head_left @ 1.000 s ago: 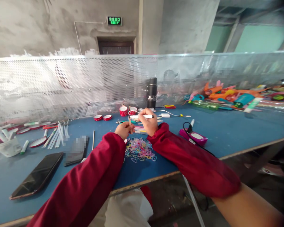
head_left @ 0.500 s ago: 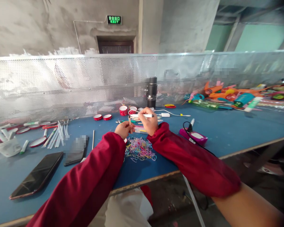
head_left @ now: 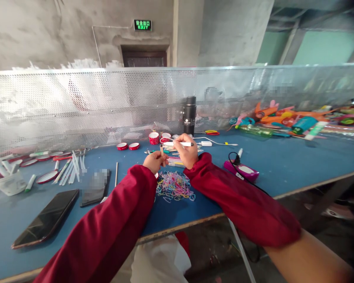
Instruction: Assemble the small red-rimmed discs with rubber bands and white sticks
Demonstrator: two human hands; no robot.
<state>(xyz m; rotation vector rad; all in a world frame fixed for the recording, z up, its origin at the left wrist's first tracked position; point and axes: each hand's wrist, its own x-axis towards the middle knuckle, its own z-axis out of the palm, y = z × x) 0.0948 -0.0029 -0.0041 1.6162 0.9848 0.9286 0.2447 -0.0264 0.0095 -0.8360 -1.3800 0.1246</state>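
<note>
My left hand pinches a thin flat wooden stick, held upright with a dark mark near its top. In my right hand is a white marker pen with a black end, gripped like a writing tool, its other end close to the stick's top. Whether the tip touches the stick I cannot tell. Below both hands lies a pile of coloured rubber bands on the blue table. Several pastel pens or sticks lie just behind the pile.
Two phones, one a black phone, lie left. A white cup of markers stands far left. Behind my hands are red tape rolls and a black thermos. A purple device with a cable sits right; orange toys are heaped beyond.
The marker pen in my right hand has shifted very slightly to the right. My left hand and the wooden stick stay in nearly the same place.
</note>
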